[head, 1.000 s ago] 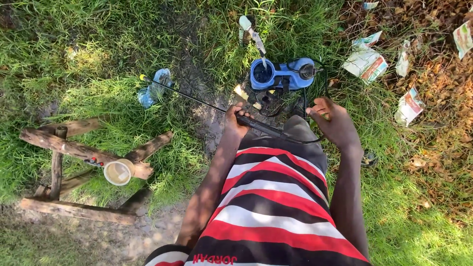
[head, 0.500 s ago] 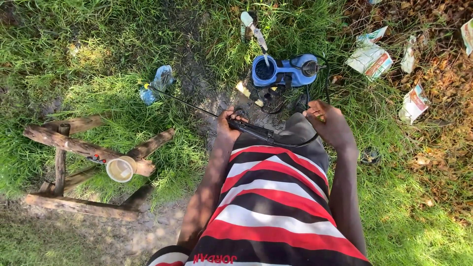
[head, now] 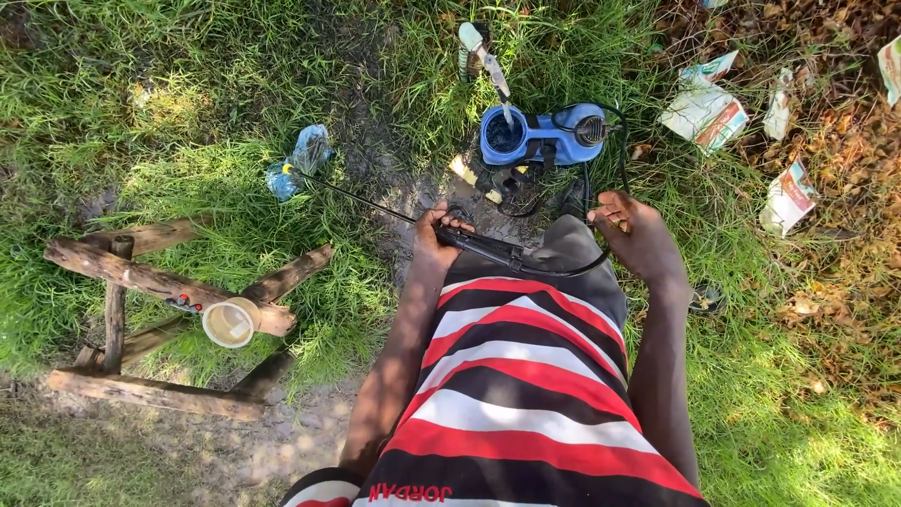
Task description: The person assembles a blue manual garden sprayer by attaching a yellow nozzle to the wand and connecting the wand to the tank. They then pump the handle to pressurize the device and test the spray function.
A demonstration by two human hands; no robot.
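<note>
- Your left hand (head: pixel 437 235) is clenched around the black sprayer wand's grip (head: pixel 479 246), its thin rigid lance reaching over the grass.
- Your right hand (head: pixel 638 235) pinches the limp black hose (head: pixel 601 160), fingers curled.
- The blue plastic sprayer tank (head: pixel 544 139) stands ahead, probably heavy; lift it by its body.

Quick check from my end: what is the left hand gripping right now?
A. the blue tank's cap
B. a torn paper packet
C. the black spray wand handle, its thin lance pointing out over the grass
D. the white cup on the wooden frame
C: the left hand is closed round the black spray wand, whose thin lance runs left over the grass; the white cup sits untouched on the wooden frame.
</note>
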